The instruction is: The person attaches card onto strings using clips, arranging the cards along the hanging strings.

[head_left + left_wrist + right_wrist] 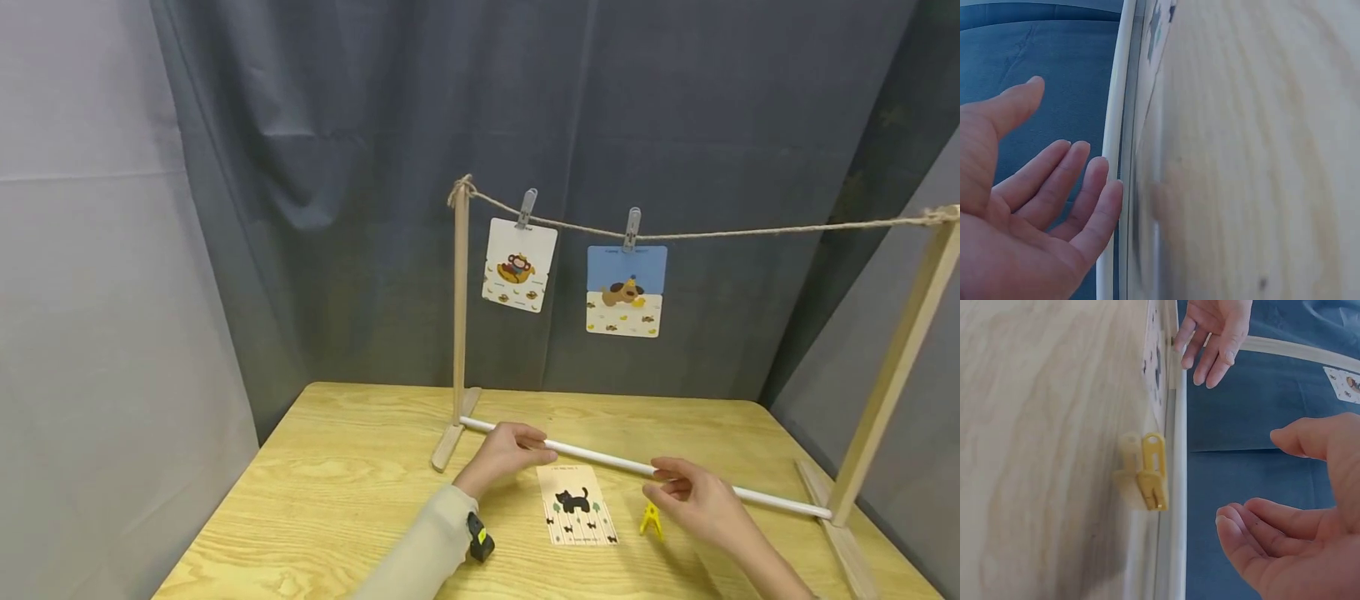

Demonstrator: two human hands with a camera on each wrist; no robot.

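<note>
Above the table my left hand [506, 457] hovers near the upper left corner of a cat card [577, 525], fingers relaxed and nothing held. The card lies flat and shows a black cat. To its right is a yellow clothespin [651, 520], seen closer in the right wrist view, where the clothespin [1153, 472] stands on the wood. My right hand [701, 502] hovers beside and above the clothespin, its thumb and fingers apart with no object between them. In the left wrist view the palm of the left hand [1029, 206] is bare.
A white rod [600, 457] runs behind the card between two wooden posts [460, 308]. A twine line [735, 234] spans the posts, with a monkey card [517, 283] and a dog card [625, 312] hanging from grey clothespins [632, 227]. A dark curtain [375, 208] hangs behind.
</note>
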